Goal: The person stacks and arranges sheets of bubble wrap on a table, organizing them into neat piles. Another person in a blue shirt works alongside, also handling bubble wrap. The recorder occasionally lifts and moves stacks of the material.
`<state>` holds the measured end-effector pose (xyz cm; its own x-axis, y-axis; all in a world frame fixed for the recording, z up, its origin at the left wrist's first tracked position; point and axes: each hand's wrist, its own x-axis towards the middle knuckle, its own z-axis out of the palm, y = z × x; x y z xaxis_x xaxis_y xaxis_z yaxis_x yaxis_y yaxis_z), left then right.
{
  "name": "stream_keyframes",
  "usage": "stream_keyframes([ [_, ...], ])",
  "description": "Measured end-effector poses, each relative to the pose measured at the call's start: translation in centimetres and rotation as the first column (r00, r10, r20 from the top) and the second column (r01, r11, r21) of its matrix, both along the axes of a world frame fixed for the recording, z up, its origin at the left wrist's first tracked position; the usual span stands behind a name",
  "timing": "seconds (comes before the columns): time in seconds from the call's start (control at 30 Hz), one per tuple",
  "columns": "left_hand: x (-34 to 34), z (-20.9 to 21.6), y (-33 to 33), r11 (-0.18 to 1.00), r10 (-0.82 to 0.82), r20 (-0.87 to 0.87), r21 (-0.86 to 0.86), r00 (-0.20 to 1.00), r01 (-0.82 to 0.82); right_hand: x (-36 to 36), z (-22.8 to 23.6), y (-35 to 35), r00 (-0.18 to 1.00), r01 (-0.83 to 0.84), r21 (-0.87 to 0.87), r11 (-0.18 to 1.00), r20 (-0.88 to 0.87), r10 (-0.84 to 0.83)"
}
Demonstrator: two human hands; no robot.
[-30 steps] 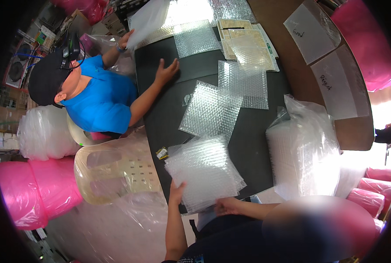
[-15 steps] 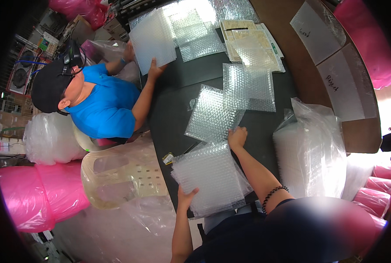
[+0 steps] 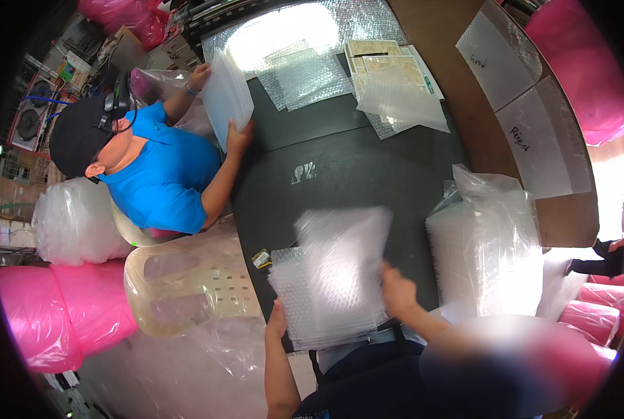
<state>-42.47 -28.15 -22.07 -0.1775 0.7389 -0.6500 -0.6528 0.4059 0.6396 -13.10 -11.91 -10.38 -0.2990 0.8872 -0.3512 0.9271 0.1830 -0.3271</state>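
Note:
Near the table's front edge lies a stack of clear bubble-wrap sheets point(image 3: 294, 297). Its left edge is in my left hand point(image 3: 277, 320), thumb on the outer side, the other fingers mostly hidden. My right hand point(image 3: 398, 292), a little blurred, grips the right edge of another bubble-wrap sheet point(image 3: 347, 262). That sheet is smeared by motion and slants across the stack, overlapping much of it. Whether it is one sheet or a few I cannot tell.
A co-worker in blue point(image 3: 162, 171) holds a bubble-wrap stack point(image 3: 227, 98) at the left. Farther back are papers with a pen point(image 3: 376, 63) and loose bubble sheets point(image 3: 312, 77). A bagged stack point(image 3: 487, 251) stands right, beside a cardboard box point(image 3: 567, 227). A small tag point(image 3: 262, 259) lies left.
My right hand has drawn the bubble-wrap sheets from mid-table back over the stack, baring the dark tabletop there. The co-worker's stack has tilted to a narrower angle.

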Motion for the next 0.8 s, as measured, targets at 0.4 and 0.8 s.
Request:
stream_keyframes([
  [0.4,2.7,3.8,3.4,0.959,-0.235,-0.457,-0.253,0.858,0.128,-4.8,-2.1,29.4,0.941,0.308,0.542,0.782,-0.294,-0.167],
  [0.8,2.6,2.9,2.4,0.935,-0.237,-0.351,-0.334,0.906,0.115,3.1,-12.9,47.9,0.558,0.824,0.17,0.541,-0.414,-0.72],
])
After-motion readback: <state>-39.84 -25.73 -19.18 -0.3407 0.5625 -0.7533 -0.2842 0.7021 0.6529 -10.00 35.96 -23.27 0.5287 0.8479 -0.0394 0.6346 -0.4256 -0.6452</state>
